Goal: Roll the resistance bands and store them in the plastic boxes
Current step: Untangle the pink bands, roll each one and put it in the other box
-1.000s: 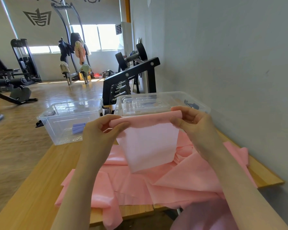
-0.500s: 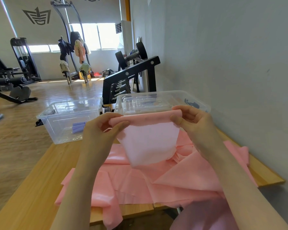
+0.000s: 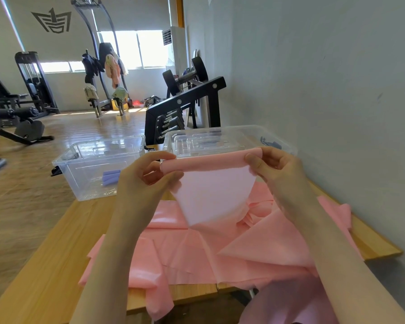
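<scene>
- Where the table [image 3: 45, 265] edge sits nearest, loose pink bands [image 3: 255, 249] lie heaped on it, one end hanging off.
- Above that heap: left hand [image 3: 145, 176] and right hand [image 3: 274, 167] each pinch an end of a part-rolled band [image 3: 211, 181]; tail hangs down.
- Past the heap, left: open box [image 3: 80, 174], purple rolls [image 3: 110, 177] inside.
- Past the heap, right: lidded box [image 3: 220, 141] by the wall.

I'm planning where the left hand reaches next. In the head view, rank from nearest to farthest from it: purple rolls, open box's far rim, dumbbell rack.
1. purple rolls, just left of the left hand, inside the open box.
2. open box's far rim, beyond them.
3. dumbbell rack, behind the table.
</scene>
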